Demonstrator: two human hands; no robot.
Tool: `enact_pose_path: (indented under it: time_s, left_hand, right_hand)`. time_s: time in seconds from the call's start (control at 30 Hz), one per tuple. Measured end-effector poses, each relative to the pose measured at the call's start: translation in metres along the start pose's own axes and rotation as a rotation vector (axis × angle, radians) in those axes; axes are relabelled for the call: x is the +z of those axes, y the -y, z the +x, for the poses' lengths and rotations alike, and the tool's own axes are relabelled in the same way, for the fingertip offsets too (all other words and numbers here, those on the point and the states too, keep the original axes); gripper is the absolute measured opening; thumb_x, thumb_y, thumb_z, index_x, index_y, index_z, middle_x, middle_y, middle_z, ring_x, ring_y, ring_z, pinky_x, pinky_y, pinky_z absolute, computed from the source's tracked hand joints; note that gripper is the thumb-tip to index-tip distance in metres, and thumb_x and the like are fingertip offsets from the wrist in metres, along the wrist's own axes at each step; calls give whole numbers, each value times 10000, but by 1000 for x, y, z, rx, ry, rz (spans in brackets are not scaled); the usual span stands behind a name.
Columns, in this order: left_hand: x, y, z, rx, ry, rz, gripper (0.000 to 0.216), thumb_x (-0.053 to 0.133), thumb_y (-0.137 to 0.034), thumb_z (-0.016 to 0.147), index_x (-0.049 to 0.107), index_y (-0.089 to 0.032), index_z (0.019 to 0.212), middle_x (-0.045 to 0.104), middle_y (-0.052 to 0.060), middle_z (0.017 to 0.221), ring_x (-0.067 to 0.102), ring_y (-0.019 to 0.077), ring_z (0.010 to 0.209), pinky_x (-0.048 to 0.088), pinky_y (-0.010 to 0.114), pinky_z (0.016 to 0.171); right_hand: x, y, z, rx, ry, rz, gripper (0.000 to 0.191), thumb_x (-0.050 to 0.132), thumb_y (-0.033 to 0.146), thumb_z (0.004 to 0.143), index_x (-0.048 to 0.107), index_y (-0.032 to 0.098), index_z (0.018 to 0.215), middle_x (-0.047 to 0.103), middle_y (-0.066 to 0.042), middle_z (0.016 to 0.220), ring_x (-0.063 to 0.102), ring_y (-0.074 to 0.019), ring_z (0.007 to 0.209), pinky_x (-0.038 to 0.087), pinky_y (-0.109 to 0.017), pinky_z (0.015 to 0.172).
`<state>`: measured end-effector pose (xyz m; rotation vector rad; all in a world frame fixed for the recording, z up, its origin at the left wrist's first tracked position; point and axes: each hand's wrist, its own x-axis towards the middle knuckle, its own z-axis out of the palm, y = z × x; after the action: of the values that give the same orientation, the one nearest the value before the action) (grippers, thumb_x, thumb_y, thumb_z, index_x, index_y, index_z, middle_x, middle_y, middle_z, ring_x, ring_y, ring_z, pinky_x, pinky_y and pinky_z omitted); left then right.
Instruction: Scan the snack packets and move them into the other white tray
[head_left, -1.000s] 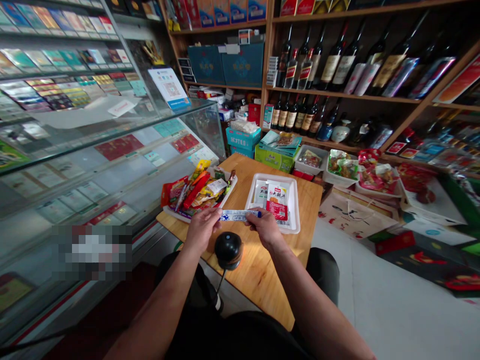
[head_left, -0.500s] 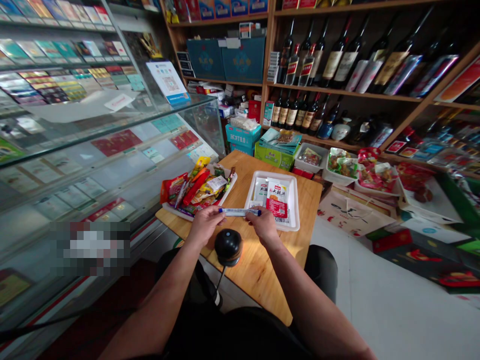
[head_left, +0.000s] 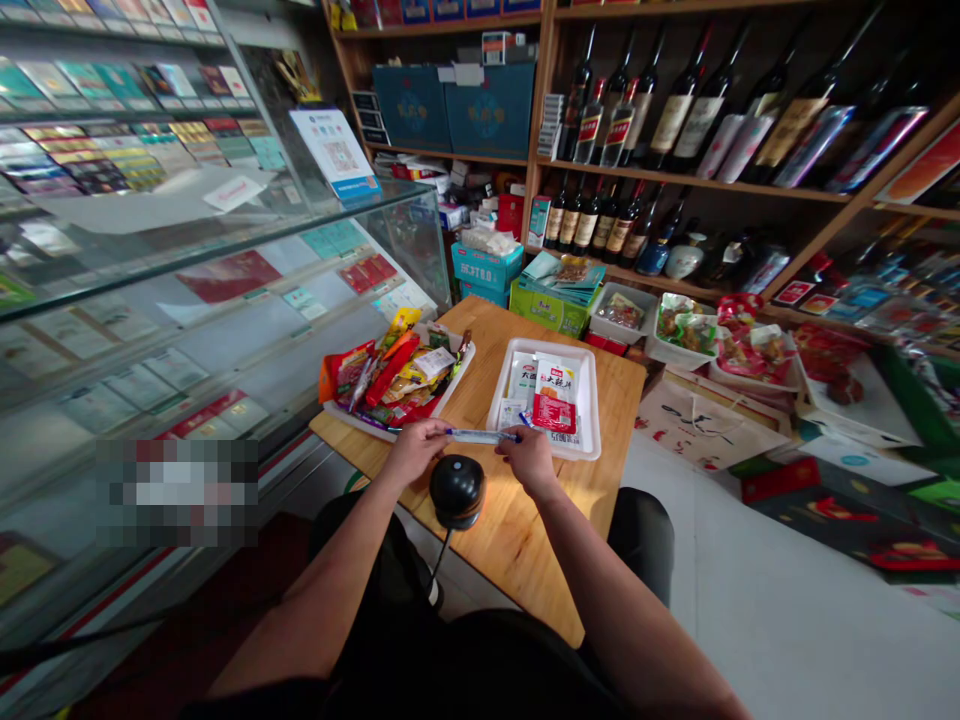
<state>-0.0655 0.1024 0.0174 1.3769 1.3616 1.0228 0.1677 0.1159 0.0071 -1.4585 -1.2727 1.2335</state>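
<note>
A slim blue-and-white packet (head_left: 478,436) with dark blue ends stretches level between my two hands, above the wooden table. My left hand (head_left: 414,452) pinches its left end between thumb and fingers. The right end is gripped by my right hand (head_left: 531,462), close to the near edge of a white tray (head_left: 590,405). In that tray lie flat snack packets, among them a white and red one (head_left: 555,395). Just below the held packet a round black device (head_left: 457,490) with a cable stands on the table (head_left: 517,535).
Left on the table is a second white tray (head_left: 459,372) heaped with colourful snack packets (head_left: 397,375). A glass display counter (head_left: 300,240) runs along the left. Behind stand boxes (head_left: 551,305) and shelves of bottles (head_left: 675,125). Cartons and a paper bag (head_left: 709,415) are at the right.
The held packet has turned slightly, so its printed face shows less and it looks thinner. Both hands have shifted a little; the things on the table look unchanged.
</note>
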Motion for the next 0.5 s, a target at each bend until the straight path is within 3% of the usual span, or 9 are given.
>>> enact_pose_path:
  time_s: [0.3, 0.5]
  left_hand:
    - [-3, 2, 1, 10, 51, 33, 300, 686, -382, 751, 717, -150, 939, 752, 81, 928, 698, 217, 859, 529, 331, 805]
    - [1, 5, 1, 10, 89, 71, 310, 673, -412, 785, 713, -155, 953, 752, 70, 918, 694, 219, 854, 527, 334, 805]
  right_hand:
    - [-7, -4, -4, -128, -44, -165, 202, 585, 234, 695, 759, 188, 786, 704, -22, 662, 639, -204, 651, 460, -269, 601]
    - [-12, -2, -12, -192, -54, -274, 204, 575, 211, 718, 763, 191, 795, 727, -27, 728, 648, -213, 697, 449, -278, 647]
